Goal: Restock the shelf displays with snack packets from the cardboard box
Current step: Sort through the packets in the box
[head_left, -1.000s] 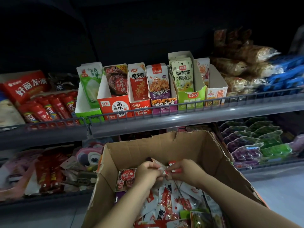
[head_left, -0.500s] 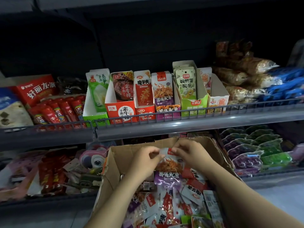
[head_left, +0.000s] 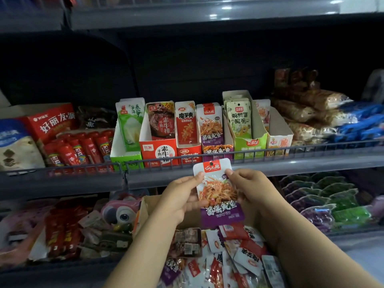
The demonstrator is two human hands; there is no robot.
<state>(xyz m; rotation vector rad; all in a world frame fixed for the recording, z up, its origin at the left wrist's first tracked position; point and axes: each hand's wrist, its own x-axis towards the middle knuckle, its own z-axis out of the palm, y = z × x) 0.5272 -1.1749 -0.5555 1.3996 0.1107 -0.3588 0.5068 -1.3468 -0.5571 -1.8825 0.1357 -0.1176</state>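
Both hands hold one upright snack packet (head_left: 216,190), white on top with a purple bottom band, just below the grey shelf rail (head_left: 270,163). My left hand (head_left: 178,196) grips its left edge. My right hand (head_left: 251,190) pinches its right edge near the top. Straight above it on the shelf stands the matching purple display box (head_left: 215,149) with the same packets. Under my forearms lies the cardboard box (head_left: 145,206), with several loose packets (head_left: 226,254) piled inside.
Along the shelf stand other display boxes: green (head_left: 126,161), red (head_left: 160,152), a narrow red one (head_left: 188,154), light green (head_left: 249,146) and white (head_left: 279,142). Red sausage packs (head_left: 79,150) lie left, bagged snacks (head_left: 311,113) right. Jelly cups (head_left: 324,204) fill the lower right shelf.
Both hands lifted the purple packet out of the box and up to the shelf rail. The view has tilted upward toward the shelf.
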